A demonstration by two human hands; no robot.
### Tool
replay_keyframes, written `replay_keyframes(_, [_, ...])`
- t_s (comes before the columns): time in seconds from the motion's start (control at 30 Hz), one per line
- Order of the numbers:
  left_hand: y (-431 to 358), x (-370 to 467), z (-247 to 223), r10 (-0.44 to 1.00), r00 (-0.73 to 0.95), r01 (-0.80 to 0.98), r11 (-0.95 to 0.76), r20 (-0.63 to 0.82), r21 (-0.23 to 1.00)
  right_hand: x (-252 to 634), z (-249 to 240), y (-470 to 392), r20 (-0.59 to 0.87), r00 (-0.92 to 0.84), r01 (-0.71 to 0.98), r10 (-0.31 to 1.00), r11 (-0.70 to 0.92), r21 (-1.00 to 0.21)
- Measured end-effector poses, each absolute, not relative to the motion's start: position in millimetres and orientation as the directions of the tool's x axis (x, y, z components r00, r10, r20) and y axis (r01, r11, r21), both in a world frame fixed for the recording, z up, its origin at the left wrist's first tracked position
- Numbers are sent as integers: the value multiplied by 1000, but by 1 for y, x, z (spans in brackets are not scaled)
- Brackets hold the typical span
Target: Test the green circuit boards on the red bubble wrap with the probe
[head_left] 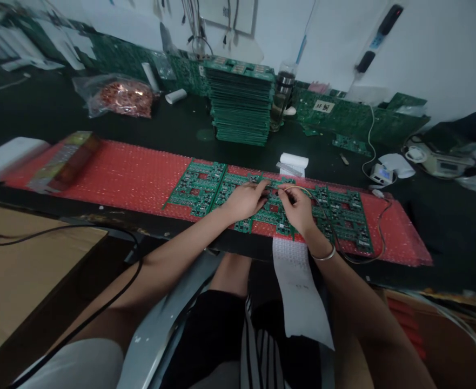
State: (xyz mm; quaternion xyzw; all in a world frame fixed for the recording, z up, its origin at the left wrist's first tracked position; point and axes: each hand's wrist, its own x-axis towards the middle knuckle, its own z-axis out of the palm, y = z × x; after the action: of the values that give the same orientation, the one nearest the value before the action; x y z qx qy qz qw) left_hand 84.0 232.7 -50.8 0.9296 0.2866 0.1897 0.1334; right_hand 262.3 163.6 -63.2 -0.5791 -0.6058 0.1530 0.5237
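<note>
Green circuit board panels (199, 186) lie side by side on red bubble wrap (132, 165). My left hand (243, 201) rests on the middle panel, its fingers stretched across the board and holding nothing visible. Close beside it, my right hand (298, 212) pinches the end of a thin cable (377, 254) over the same panel. A small dark tip shows at the fingertips; its kind is unclear. From a white paper roll (294, 161) behind the boards, a strip of printed labels (300, 292) appears to pass underneath and hangs over the table's front edge.
A tall stack of circuit boards (241, 102) stands at the back, next to a glass bottle (281, 100). A bag of copper-coloured parts (120, 97) and a box (67, 162) are on the left. At right sits a small white device (382, 174). A black cable (140, 254) hangs at front left.
</note>
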Motion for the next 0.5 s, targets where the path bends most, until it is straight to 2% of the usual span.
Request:
replay_keyframes(0.17, [230,78,-45,612,732,454,-765,298,457,280,-45,175,445,209,510,871,291,-809])
replay_keyframes(0.27, [228,77,-46,562,780,428,-800,276,420,289,-28,192,467,185,543,865,306,-782])
replay_keyframes(0.4, [223,77,-47,528,819,429,-824,225,370,277,-17,225,442,57,597,895,325,-734])
replay_keyframes(0.5, [217,70,-46,517,819,420,-836,250,353,255,-20,246,459,-5,644,888,354,-678])
